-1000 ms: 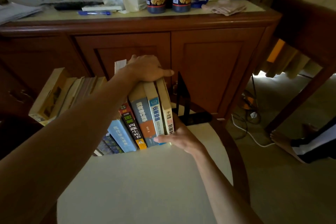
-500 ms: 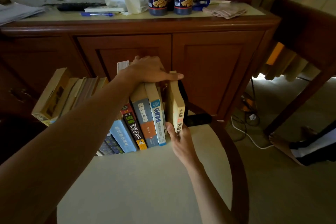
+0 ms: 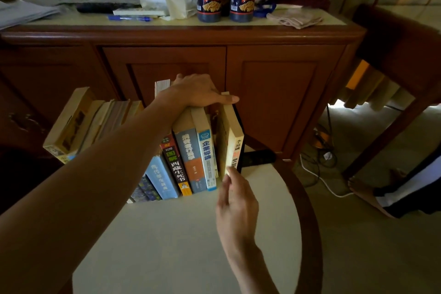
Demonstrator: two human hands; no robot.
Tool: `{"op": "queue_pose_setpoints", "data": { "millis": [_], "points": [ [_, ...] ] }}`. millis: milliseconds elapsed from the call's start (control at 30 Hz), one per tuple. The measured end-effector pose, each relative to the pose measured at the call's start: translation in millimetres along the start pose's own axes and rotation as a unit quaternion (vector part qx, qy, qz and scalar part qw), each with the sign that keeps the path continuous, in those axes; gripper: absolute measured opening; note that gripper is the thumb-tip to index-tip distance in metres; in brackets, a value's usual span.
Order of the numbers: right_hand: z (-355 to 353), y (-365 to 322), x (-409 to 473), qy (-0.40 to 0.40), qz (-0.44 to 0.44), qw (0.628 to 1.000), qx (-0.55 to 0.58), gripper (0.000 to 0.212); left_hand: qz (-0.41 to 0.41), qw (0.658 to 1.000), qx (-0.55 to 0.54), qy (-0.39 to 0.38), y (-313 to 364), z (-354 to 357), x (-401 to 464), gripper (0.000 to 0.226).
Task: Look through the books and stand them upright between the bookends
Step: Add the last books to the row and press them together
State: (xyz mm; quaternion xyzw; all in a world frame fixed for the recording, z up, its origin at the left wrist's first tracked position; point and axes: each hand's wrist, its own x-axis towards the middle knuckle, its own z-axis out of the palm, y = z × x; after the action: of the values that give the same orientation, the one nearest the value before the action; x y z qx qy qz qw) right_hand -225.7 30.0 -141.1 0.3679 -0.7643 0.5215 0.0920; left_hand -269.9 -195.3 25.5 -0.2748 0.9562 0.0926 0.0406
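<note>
Cream-spined book (image 3: 235, 148) stands at the right end of the row, about 12 o'clock on the round table (image 3: 181, 246), nearly upright and hard against the black bookend (image 3: 241, 131) at its 3 o'clock. A dark gap sits between it and the blue-and-white book (image 3: 206, 157) at its 9 o'clock; further out, the other books (image 3: 181, 157) lean left. Left hand (image 3: 199, 90) lies flat across the tops of the row, fingers straight, thumb reaching over the cream book's top edge, pressing rather than gripping. Right hand (image 3: 235, 198) is at 6 o'clock of the cream book, fingers loosely extended, fingertips (image 3: 228, 172) touching its lower fore-edge; nothing held. Left bookend not visible, hidden by the forearm. Risk: my read is the row is only propped by the left hand, so lifting it lets the leaning books slide further left or the cream book flop into the gap; a push from the right hand could also shove the bookend towards the table edge. Versus half a second ago: the cream book was tilted and pinched in the right hand, clear of the bookend; now seated, grip released.
</note>
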Motion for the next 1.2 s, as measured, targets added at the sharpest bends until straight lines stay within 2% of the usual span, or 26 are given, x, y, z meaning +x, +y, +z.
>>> {"op": "queue_pose_setpoints", "data": {
  "millis": [100,167,233,300,333,400,533,633,800,867,933,1033,1133,1200],
  "points": [
    [11.1,2.5,18.8,-0.133,0.041,0.990,-0.008,0.041,-0.003,1.000,0.004,0.006,-0.2,-0.5,-1.2,0.084],
    [17.8,5.2,24.5,-0.197,0.048,0.979,-0.010,0.059,-0.011,1.000,0.008,0.009,-1.3,-0.3,-0.9,0.084],
    [22.3,5.5,28.9,-0.255,0.101,0.960,0.053,0.073,-0.014,1.000,0.010,0.009,-1.2,0.4,0.2,0.083],
    [27.9,8.2,33.9,-0.301,0.171,0.928,0.140,0.072,-0.010,1.000,0.008,0.007,0.3,0.6,0.5,0.080],
    [30.9,12.1,35.7,-0.310,0.193,0.917,0.161,0.068,-0.008,1.000,0.008,0.006,0.5,0.6,0.7,0.078],
    [36.3,24.4,32.3,-0.296,0.185,0.925,0.148,0.057,-0.007,1.000,0.006,0.007,-0.3,0.2,1.0,0.075],
    [38.8,38.7,8.7,-0.199,0.137,0.966,0.098,0.033,-0.008,1.000,-0.009,0.015,-1.4,-0.4,1.1,0.073],
    [33.9,38.5,0.5,-0.136,0.127,0.980,0.069,0.017,-0.011,0.999,-0.020,0.039,0.2,-0.7,1.0,0.065],
    [25.0,37.7,-3.1,-0.122,0.129,0.979,0.102,0.024,0.002,0.998,-0.031,0.062,-3.5,-0.4,1.9,0.050],
    [22.3,44.7,-4.6,-0.098,0.121,0.986,0.064,0.024,0.008,0.998,-0.032,0.061,-3.6,0.0,2.8,0.049],
    [18.2,52.5,-4.4,-0.078,0.110,0.991,0.017,0.037,0.010,0.998,-0.029,0.059,-4.6,0.9,4.0,0.048],
    [10.7,55.0,2.4,-0.119,0.119,0.984,0.052,0.066,0.013,0.998,-0.006,0.056,-7.0,3.1,4.8,0.044],
    [9.1,54.5,11.9,-0.232,0.105,0.963,0.089,0.074,0.011,0.998,0.006,0.058,-7.0,3.8,5.2,0.041],
    [10.6,56.6,22.8,-0.311,0.131,0.934,0.114,0.081,0.014,0.998,0.005,0.056,-6.7,3.4,5.3,0.040]
  ]
}}
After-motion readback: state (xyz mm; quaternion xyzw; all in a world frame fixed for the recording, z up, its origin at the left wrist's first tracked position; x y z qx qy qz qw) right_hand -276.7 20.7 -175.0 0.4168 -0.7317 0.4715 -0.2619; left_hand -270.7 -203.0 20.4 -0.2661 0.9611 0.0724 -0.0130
